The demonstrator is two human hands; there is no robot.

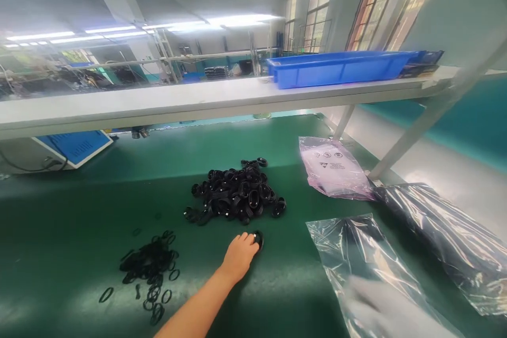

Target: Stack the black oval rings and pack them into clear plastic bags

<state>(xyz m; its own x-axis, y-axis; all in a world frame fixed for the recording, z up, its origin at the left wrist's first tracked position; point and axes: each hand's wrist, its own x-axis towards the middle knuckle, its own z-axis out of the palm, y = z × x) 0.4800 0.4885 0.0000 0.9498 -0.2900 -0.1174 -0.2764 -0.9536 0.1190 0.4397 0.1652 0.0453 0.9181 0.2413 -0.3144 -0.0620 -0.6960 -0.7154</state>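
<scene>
My left hand (240,254), bare, has its fingers closed on a small black coiled cable (260,238) lying on the green tabletop. The fingers partly cover the coil, and a small light spot shows beside them. Just beyond is a heap of similar black coiled cables (237,195), some with light tips. My right hand (370,298), in a pale glove, is smeared by motion over a clear plastic bag (348,245); its fingers cannot be made out. Whether it touches the bag is unclear.
Thin black rings (148,261) form a loose pile at left. A pink-tinted printed bag (335,169) and a long clear-wrapped dark bundle (443,237) lie at right. Above the table runs a white shelf (190,97) bearing a blue bin (340,69), with a slanted post at right.
</scene>
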